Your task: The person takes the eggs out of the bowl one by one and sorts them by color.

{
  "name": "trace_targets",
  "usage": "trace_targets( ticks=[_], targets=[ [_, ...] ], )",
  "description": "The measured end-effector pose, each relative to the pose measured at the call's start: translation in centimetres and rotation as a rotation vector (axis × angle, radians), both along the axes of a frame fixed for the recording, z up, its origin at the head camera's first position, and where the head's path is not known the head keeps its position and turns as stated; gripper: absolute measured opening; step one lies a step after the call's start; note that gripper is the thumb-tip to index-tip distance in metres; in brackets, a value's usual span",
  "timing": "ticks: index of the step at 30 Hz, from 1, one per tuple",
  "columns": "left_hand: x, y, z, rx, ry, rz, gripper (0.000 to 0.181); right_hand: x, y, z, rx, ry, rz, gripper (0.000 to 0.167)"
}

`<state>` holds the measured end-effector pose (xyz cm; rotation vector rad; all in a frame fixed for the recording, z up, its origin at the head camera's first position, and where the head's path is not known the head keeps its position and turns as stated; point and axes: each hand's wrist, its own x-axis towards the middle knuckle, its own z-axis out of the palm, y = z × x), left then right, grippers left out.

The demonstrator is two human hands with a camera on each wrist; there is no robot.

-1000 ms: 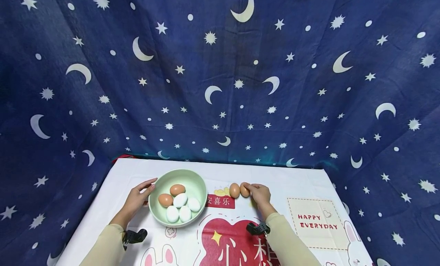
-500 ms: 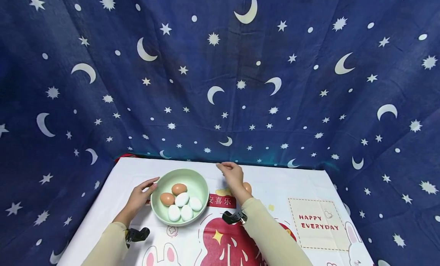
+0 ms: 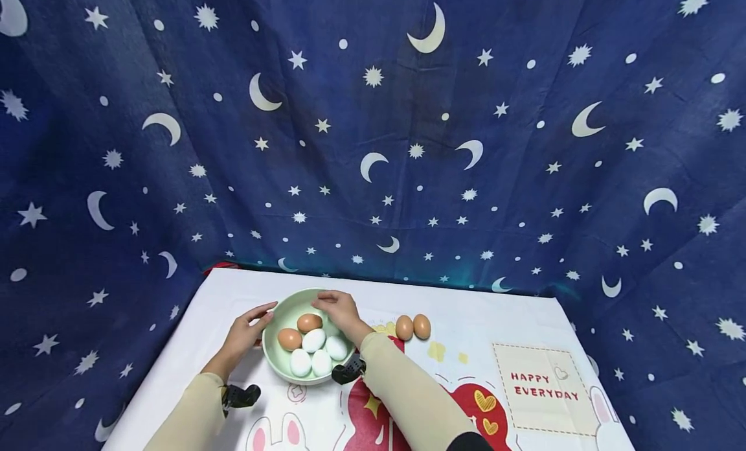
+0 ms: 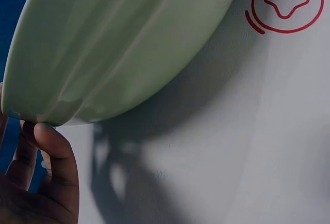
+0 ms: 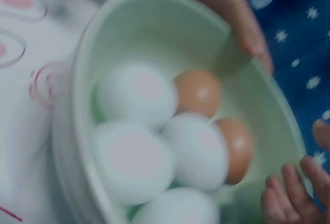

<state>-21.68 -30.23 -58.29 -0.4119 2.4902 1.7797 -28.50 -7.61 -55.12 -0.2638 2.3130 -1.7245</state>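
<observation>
A light green bowl (image 3: 294, 310) holds two brown eggs (image 3: 309, 322) and several white eggs (image 3: 313, 339). My left hand (image 3: 240, 337) grips its left rim; in the left wrist view that hand (image 4: 51, 175) has its thumb against the bowl's outside (image 4: 118, 54). Over the far right rim reaches my right hand (image 3: 342, 313), fingertips above the inside, no egg seen in them. The right wrist view, blurred, has the right hand's relaxed fingers (image 5: 291, 195) at the rim, apart from the thumb, beside a brown egg (image 5: 234, 152).
Two more brown eggs (image 3: 413, 327) lie side by side on the printed white tablecloth (image 3: 466, 315), right of the bowl. A dark blue curtain (image 3: 373, 179) with moons and stars stands behind and at both sides of the table.
My right hand has left the two brown eggs on the table and moved left to the bowl. The left hand stays at the bowl's rim. The head view has shifted slightly.
</observation>
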Motion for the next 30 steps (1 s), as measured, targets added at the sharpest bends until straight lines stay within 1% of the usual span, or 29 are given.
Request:
trace_targets(
  ticks=[4, 8, 12, 17, 24, 30],
  targets=[
    [0.0, 0.4, -0.2, 0.007, 0.007, 0.007, 0.046, 0.0, -0.1, -1.3, 0.030, -0.009, 0.017, 0.037],
    [-0.1, 0.5, -0.3, 0.016, 0.008, 0.014, 0.046, -0.1, -0.2, -1.8, 0.091, 0.017, 0.033, 0.038],
    [0.0, 0.4, -0.3, 0.013, 0.002, 0.023, 0.046, -0.1, -0.3, -1.9, 0.128, 0.019, 0.068, 0.041],
    [-0.1, 0.3, -0.4, 0.021, 0.005, 0.027, 0.047, -0.2, -0.6, -2.4, 0.127, -0.003, 0.096, 0.044],
    [0.0, 0.5, -0.2, 0.025, 0.000, 0.028, 0.046, -0.3, -0.9, -2.9, 0.085, -0.016, 0.113, 0.040],
    [0.0, 0.3, 0.0, 0.031, 0.006, 0.031, 0.046, -0.2, -1.3, -2.8, 0.115, 0.008, 0.128, 0.035]
  ],
)
